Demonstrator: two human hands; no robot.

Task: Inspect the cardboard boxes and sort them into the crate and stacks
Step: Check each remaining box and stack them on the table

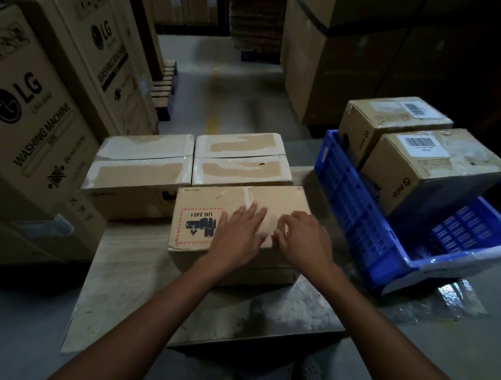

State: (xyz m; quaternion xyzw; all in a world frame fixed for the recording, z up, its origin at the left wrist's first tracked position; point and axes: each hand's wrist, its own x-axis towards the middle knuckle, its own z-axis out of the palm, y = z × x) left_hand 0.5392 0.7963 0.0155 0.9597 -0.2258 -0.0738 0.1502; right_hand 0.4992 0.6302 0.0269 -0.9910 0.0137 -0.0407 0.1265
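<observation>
The box (243,198) lies on the table (129,270), just left of the blue crate (350,201). The left hand (235,235) rests flat on it, released. The right hand (307,236) touches it with curled fingers; whether it grasps anything I cannot tell.

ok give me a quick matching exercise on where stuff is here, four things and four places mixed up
Things
1. UN 3481 box
2. blue crate
3. barcode boxes
4. LG washing machine cartons

Places
a. standing at the far left
b. under the left hand and right hand
c. inside the crate
d. tilted, to the right of the box the hands touch

Pairs: 1-b, 2-d, 3-c, 4-a
</observation>
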